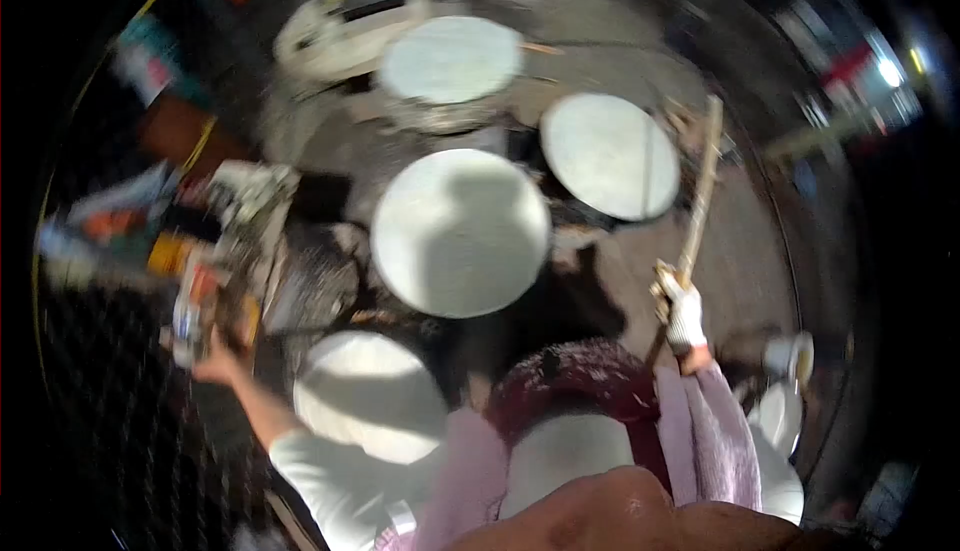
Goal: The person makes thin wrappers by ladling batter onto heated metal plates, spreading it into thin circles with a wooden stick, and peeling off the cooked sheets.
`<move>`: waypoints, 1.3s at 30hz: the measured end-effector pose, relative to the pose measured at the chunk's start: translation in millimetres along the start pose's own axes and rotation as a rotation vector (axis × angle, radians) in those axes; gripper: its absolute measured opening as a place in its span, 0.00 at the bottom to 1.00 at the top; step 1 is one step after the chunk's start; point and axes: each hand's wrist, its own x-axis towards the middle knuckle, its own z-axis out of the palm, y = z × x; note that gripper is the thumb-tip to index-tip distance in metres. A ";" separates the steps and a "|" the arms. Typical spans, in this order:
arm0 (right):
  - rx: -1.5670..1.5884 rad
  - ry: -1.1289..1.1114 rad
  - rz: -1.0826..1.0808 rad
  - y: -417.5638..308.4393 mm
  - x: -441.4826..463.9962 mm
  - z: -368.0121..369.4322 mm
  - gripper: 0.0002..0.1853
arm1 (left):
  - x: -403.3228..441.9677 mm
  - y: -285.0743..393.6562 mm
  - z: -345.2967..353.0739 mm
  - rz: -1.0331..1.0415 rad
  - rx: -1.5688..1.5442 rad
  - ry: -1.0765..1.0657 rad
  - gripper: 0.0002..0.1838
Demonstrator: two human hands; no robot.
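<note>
My right hand, in a white glove, is closed round a long pale wooden stick that points up and away from me. At the far left, my bare left hand has its fingers against a white and orange boxy packet and appears to grip it; blur hides the details. Ahead of me lies a large white round disc with a shadow across it. Another white disc is near my left forearm, and a third is left of the stick.
Farther off are another white disc and a pale oval tub-like object with a dark rectangle on it. Blurred clutter is heaped at the left. A white cylindrical container stands at the right. A bright lamp shines at the upper right.
</note>
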 end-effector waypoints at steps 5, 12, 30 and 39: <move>0.132 0.246 -0.106 22.4 -19.5 -30.2 0.19 | 3.6 -28.3 52.6 -0.159 0.005 -0.058 0.29; 0.421 0.579 -0.093 74.7 -20.0 -45.6 0.14 | -58.2 79.9 82.4 0.105 -0.063 -0.150 0.30; 0.287 1.872 0.279 363.4 -101.7 -464.8 0.18 | -514.8 427.1 12.0 0.670 -0.461 -0.778 0.33; 0.391 1.904 0.803 381.9 -119.6 -560.9 0.20 | -797.8 578.4 -70.3 0.630 -0.820 -1.431 0.36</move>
